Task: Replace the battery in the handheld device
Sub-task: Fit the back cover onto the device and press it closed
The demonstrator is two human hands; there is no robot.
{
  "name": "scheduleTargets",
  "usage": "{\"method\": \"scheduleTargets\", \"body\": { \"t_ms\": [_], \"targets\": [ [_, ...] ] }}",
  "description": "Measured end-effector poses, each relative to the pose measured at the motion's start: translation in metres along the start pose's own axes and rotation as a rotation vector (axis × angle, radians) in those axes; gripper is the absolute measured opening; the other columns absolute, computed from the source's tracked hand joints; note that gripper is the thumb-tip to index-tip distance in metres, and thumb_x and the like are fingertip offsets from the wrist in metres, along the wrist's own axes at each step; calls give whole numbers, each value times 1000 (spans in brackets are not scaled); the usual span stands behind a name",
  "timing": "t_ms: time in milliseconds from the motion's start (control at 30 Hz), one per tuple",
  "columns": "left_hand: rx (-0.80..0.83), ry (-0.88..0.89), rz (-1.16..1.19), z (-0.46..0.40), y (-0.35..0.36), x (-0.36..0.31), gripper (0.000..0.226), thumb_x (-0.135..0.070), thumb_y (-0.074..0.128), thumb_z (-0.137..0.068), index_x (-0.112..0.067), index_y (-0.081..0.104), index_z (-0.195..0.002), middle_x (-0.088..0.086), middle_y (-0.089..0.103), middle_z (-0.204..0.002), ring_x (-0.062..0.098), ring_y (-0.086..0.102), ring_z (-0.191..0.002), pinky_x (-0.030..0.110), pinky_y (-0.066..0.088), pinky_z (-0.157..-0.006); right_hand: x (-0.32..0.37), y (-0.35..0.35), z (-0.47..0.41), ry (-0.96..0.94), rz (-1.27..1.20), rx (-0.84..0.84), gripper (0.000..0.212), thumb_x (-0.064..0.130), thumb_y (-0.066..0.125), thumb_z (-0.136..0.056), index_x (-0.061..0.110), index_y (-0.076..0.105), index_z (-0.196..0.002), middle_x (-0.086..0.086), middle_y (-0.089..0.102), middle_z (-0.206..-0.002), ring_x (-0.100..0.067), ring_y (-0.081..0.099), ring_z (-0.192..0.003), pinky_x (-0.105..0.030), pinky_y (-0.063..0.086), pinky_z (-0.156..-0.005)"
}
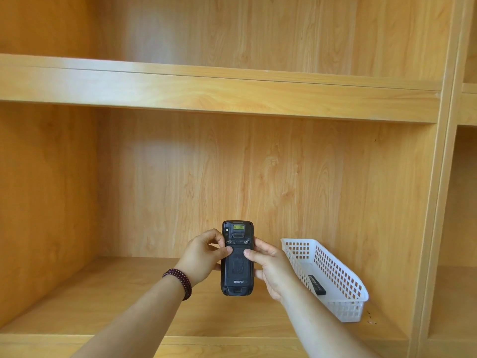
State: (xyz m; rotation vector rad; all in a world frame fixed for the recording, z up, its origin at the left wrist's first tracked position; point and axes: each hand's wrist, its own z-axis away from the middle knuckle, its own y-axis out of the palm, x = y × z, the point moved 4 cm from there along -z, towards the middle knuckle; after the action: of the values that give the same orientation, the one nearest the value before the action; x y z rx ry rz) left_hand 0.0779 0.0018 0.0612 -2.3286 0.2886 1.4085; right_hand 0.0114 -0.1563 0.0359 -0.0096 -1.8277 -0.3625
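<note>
The black handheld device (237,267) is held upright in front of me, its back facing me with the rear cover on. My left hand (202,257) grips its left side, thumb resting on the upper part of the cover. My right hand (273,267) grips the right side, thumb also pressed on the cover near the top. A black battery (317,285) lies inside the white basket (346,288) to the right of my right hand.
I face a wooden shelving unit. The lower shelf board (116,301) lies beneath my hands, and an upper shelf (206,89) runs across above. A vertical divider (436,202) stands right of the basket. A dark bead bracelet (180,281) sits on my left wrist.
</note>
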Motion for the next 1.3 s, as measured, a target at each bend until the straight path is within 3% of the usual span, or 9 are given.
{"method": "scheduleTargets", "body": {
  "t_ms": [67,133,267,467,633,967,1100,1233,1300],
  "targets": [
    [-1,-24,85,1,0,-1,20,-3,69,-86,-15,54,-88,12,68,-106,26,73,-88,51,62,-72,0,0,-1,-13,3,-12,38,-2,66,-88,18,66,-121,-6,74,-115,-15,73,-99,-37,60,-77],
    [18,-75,194,0,-2,-3,41,1,70,-84,-26,52,-109,14,67,-107,28,72,-92,46,62,-70,0,-1,-1,-41,26,-33,46,-2,68,-87,22,58,-124,-8,72,-115,-19,72,-100,-36,61,-75],
    [45,-156,271,-2,-7,0,59,0,73,-82,-26,49,-130,13,68,-110,25,72,-96,41,62,-70,3,2,-1,-132,186,-26,35,2,67,-89,26,53,-112,-12,71,-110,-30,70,-102,-45,61,-80],
    [53,-191,292,0,-6,-2,41,0,71,-84,-10,60,-123,16,69,-113,26,73,-94,41,62,-72,10,3,-2,-235,516,14,24,21,68,-89,42,58,-95,-2,68,-106,-23,70,-96,-46,60,-82],
    [41,-197,294,0,-5,-1,36,1,70,-84,-11,64,-118,13,71,-111,24,74,-91,37,61,-67,16,1,-3,-227,507,47,22,16,69,-89,35,58,-93,-7,67,-103,-24,72,-92,-24,55,-63],
    [7,-219,308,3,0,2,35,3,70,-83,-10,65,-115,4,73,-98,21,72,-89,35,60,-64,14,-2,-4,-198,537,38,21,13,73,-85,28,58,-87,-4,66,-91,-23,73,-86,-21,53,-57],
    [-17,-219,325,4,1,4,33,3,70,-84,-10,66,-114,3,75,-96,20,73,-88,35,60,-64,12,-3,-6,-204,543,12,22,15,74,-83,28,58,-80,-3,67,-87,-28,73,-86,-28,56,-58],
    [-30,-210,344,2,-1,1,31,2,69,-85,-11,67,-113,2,76,-97,21,73,-90,36,60,-66,5,-4,-6,-207,593,-46,30,49,72,-70,28,52,-63,-5,65,-73,-37,69,-80,-55,57,-73],
    [-22,-194,321,0,-2,-2,32,1,70,-85,-11,66,-115,6,73,-107,22,73,-93,37,61,-68,5,-4,-5,-223,563,-52,29,51,71,-67,29,53,-65,-8,71,-79,-36,71,-87,-58,56,-78]
  ]
}}
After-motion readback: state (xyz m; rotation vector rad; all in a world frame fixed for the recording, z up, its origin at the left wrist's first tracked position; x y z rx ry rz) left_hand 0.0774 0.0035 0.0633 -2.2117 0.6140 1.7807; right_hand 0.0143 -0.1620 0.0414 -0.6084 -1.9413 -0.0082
